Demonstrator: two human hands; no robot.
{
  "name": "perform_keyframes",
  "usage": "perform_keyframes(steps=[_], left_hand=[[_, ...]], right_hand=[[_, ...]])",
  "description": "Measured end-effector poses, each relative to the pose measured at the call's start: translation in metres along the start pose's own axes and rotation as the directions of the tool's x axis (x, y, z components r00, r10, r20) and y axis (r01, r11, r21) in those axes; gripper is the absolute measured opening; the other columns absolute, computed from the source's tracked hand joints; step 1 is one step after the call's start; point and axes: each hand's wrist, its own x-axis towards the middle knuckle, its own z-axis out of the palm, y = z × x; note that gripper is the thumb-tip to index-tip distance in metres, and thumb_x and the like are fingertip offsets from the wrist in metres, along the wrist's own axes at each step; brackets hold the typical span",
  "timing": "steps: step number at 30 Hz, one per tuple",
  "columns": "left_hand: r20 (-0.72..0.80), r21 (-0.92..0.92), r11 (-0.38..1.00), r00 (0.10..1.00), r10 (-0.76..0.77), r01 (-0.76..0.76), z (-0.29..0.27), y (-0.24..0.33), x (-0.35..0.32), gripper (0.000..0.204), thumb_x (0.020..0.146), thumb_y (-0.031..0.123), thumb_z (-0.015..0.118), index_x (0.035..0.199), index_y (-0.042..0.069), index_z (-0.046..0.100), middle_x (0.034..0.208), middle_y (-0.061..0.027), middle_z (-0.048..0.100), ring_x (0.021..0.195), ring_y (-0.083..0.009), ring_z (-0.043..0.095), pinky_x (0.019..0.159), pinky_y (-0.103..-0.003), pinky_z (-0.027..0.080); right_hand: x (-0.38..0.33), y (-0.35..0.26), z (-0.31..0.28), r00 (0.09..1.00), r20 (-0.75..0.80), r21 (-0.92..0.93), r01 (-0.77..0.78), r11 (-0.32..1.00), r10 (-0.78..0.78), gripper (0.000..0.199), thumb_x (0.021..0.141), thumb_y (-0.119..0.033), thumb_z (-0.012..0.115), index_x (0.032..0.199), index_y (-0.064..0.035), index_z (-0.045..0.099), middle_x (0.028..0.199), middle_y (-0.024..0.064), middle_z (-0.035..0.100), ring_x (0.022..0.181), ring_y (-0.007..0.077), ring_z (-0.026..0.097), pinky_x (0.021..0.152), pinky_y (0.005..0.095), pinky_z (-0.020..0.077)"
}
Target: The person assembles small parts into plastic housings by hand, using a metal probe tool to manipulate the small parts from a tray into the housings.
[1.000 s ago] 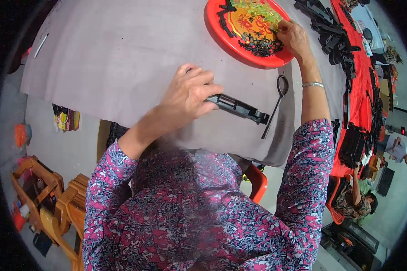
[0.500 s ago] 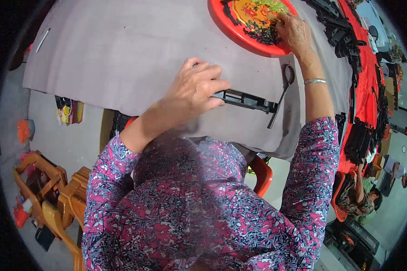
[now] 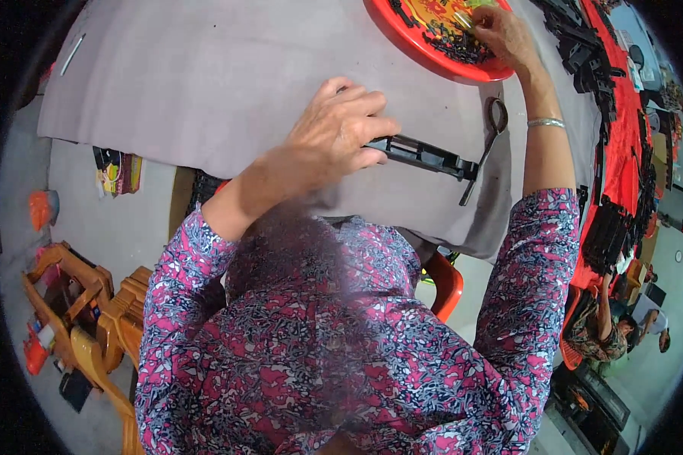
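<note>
My left hand [image 3: 340, 130] rests on the grey cloth and grips one end of a long black plastic part [image 3: 426, 155], which lies flat on the table [image 3: 205, 83]. My right hand [image 3: 501, 32] reaches into a red round tray [image 3: 432, 51] at the top, fingers pinched on a small pale piece among several small black and coloured parts. A pair of scissors [image 3: 487, 144] lies shut on the cloth just right of the black part, near my right forearm.
A red-covered bench [image 3: 622, 144] with rows of black parts runs along the right. An orange chair [image 3: 444, 280] sits under me. Wooden stools [image 3: 91, 318] stand on the floor at the left. Another person [image 3: 611, 326] sits at the lower right.
The view has tilted, so the tray and table sit higher in the picture. My right hand stays in the tray; my left hand keeps hold of the black part.
</note>
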Motion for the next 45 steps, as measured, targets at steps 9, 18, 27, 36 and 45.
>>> perform_keyframes(steps=[9,18,27,36,45], left_hand=[[0.004,0.013,1.000,1.000,0.000,0.000,0.000,-0.001,-0.001,0.032,0.072,0.024,0.073,0.098,0.007,0.068,0.082,-0.0068,0.052,0.087,-0.0252,0.056,0.096,-0.047,0.038],[-0.042,0.008,1.000,0.999,-0.006,0.006,0.001,-0.003,-0.004,0.031,0.070,0.023,0.075,0.096,0.007,0.070,0.081,-0.0068,0.053,0.088,-0.0260,0.057,0.097,-0.047,0.039],[-0.013,-0.008,1.000,1.000,0.004,-0.004,0.000,-0.004,0.000,0.032,0.070,0.023,0.076,0.096,0.006,0.069,0.080,-0.0073,0.053,0.086,-0.0260,0.057,0.096,-0.046,0.038],[-0.006,0.000,1.000,1.000,0.009,-0.009,0.000,-0.003,-0.001,0.036,0.069,0.023,0.077,0.099,0.005,0.069,0.082,-0.0076,0.054,0.086,-0.0264,0.056,0.093,-0.044,0.038],[0.107,-0.090,0.996,0.994,0.010,0.000,-0.009,-0.002,0.014,0.031,0.079,0.025,0.069,0.100,0.003,0.068,0.085,-0.0091,0.056,0.091,-0.0278,0.057,0.092,-0.044,0.037]], right_hand=[[-0.011,-0.061,-0.036,0.971,0.063,0.181,-0.237,0.954,0.230,0.025,0.077,-0.018,0.071,0.095,0.0000,0.067,0.089,0.0197,0.068,0.085,0.0297,0.067,0.074,0.0399,0.0516],[-0.112,-0.118,-0.059,0.930,0.097,0.615,-0.337,0.713,0.355,0.010,0.083,-0.011,0.065,0.085,-0.0009,0.064,0.072,-0.0015,0.061,0.068,0.0044,0.053,0.064,0.0241,0.0464],[-0.165,-0.202,-0.062,0.973,0.116,0.575,-0.231,0.785,0.202,0.014,0.078,-0.003,0.068,0.091,-0.0012,0.066,0.079,0.0095,0.061,0.068,0.0199,0.059,0.064,0.0290,0.0470],[-0.166,-0.229,-0.035,0.941,-0.074,0.507,-0.250,0.825,0.331,0.010,0.079,-0.006,0.070,0.089,-0.0042,0.067,0.078,0.0081,0.062,0.071,0.0244,0.060,0.067,0.0356,0.0457],[-0.169,-0.241,-0.024,0.904,-0.240,0.406,-0.239,0.882,0.355,0.012,0.079,-0.004,0.069,0.089,-0.0079,0.065,0.080,0.0042,0.063,0.074,0.0230,0.057,0.069,0.0355,0.0394]])
